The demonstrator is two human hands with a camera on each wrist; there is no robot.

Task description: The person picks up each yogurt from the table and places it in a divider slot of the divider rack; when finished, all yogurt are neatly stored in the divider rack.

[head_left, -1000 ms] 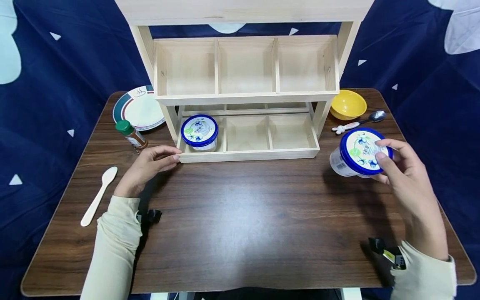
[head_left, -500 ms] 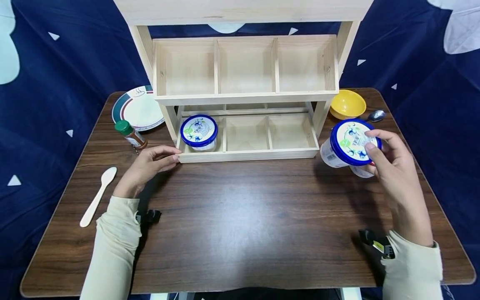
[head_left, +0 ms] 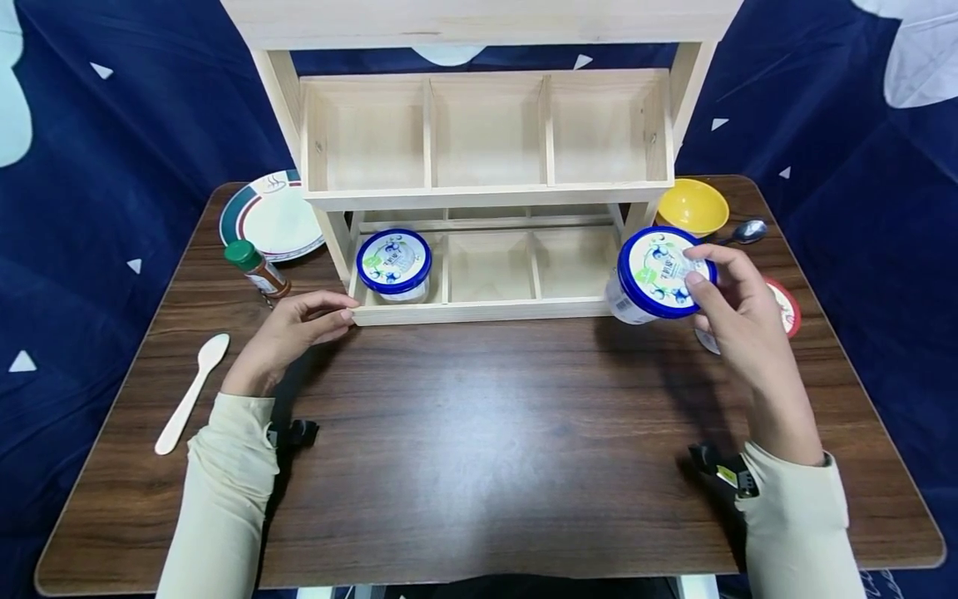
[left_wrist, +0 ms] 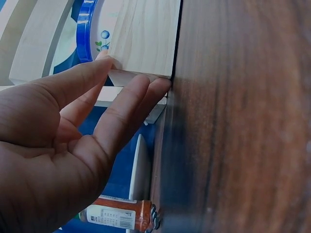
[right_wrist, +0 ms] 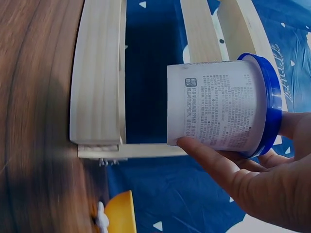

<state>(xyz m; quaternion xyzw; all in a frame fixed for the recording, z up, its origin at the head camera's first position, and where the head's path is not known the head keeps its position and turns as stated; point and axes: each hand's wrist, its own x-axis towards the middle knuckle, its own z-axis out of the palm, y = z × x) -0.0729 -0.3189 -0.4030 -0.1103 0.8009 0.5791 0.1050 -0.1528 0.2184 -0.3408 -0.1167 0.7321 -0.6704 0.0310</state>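
Note:
My right hand grips a white tub with a blue lid, tilted, in the air at the front right corner of the wooden rack's lower tray. In the right wrist view the tub lies sideways in my right hand, beside the rack's corner. A second blue-lidded tub sits in the tray's left compartment. My left hand rests on the table, and its straight fingers touch the tray's front left corner. The middle and right compartments hold nothing.
The rack's upper tier has three bare compartments. A plate, a green-capped spice bottle and a wooden spoon lie at the left. At the right are a yellow bowl, a metal spoon and a red-lidded tub.
My right hand has carried the tub left and farther back, up to the tray's right corner, uncovering the red-lidded tub behind it. The left hand has stayed put.

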